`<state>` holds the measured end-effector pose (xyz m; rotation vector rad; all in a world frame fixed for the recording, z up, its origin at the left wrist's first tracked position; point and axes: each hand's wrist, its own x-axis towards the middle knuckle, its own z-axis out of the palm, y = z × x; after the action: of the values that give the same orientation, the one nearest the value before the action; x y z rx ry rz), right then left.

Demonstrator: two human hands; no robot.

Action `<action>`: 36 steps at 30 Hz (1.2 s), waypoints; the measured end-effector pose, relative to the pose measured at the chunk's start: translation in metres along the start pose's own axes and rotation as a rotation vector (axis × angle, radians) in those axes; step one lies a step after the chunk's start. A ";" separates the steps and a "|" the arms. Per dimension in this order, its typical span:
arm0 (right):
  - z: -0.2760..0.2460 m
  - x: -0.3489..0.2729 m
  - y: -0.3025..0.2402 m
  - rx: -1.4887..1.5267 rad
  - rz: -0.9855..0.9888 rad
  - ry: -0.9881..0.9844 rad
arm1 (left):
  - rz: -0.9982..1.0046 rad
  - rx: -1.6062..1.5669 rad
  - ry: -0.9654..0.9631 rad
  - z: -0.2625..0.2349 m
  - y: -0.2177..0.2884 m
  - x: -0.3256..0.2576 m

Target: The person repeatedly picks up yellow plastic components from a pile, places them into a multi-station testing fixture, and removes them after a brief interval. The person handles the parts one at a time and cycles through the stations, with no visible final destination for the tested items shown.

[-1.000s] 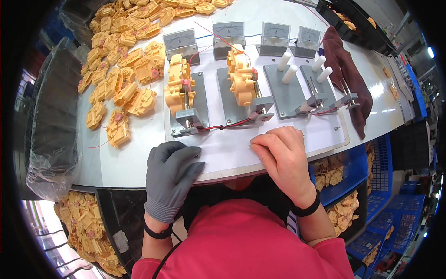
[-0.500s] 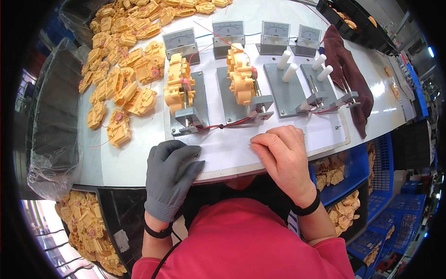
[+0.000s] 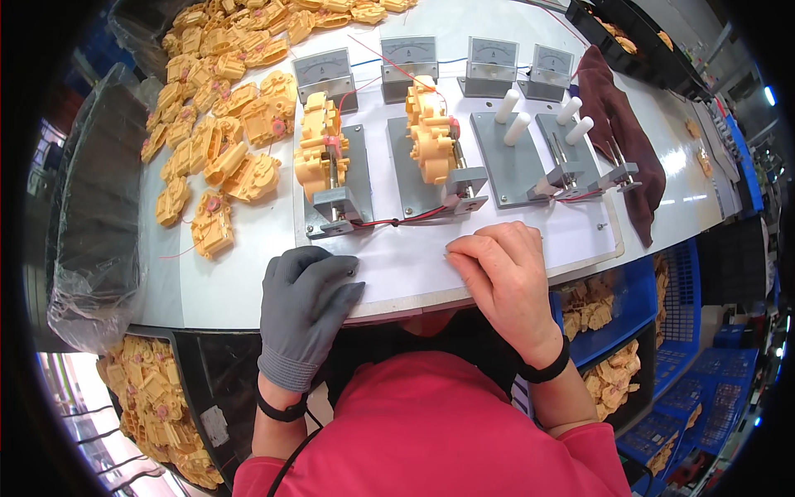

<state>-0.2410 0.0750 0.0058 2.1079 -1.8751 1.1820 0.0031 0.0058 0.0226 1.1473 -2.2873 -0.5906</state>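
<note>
1. Right now my left hand [image 3: 302,311], in a grey glove, lies flat and loose on the near edge of the white board [image 3: 414,265], low in the middle of the frame. It holds nothing.
2. My right hand [image 3: 505,269] is bare and curled, fingertips down on the same board. I cannot tell if it pinches something small.
3. Two yellow plastic parts stand clamped in grey jigs just above my hands: the left yellow part [image 3: 319,157] and the right yellow part [image 3: 431,128].
4. I think these parts are light, hard and a bit bumpy, so not slippery. Thin red wires [image 3: 397,219] run by them and could snag or break.
5. I would grab a part by its wide sides, away from the wires.
6. More yellow parts lie in a pile [image 3: 219,108] at the upper left.
7. Free room is the bare board between my hands. The table edge is right under my wrists, and white pegs [image 3: 517,124] stand at the upper right.
</note>
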 end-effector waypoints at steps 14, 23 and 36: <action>0.001 0.000 -0.001 0.003 0.001 -0.022 | 0.031 -0.019 0.102 0.004 -0.001 -0.002; 0.004 -0.004 -0.003 0.077 0.054 0.000 | 0.041 -0.061 0.125 0.005 -0.006 -0.004; 0.005 -0.007 -0.013 0.340 0.434 0.148 | 0.151 -0.151 0.083 0.003 -0.027 -0.005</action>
<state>-0.2265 0.0809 0.0037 1.7246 -2.2634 1.8050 0.0202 -0.0045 0.0034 0.9019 -2.1951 -0.6327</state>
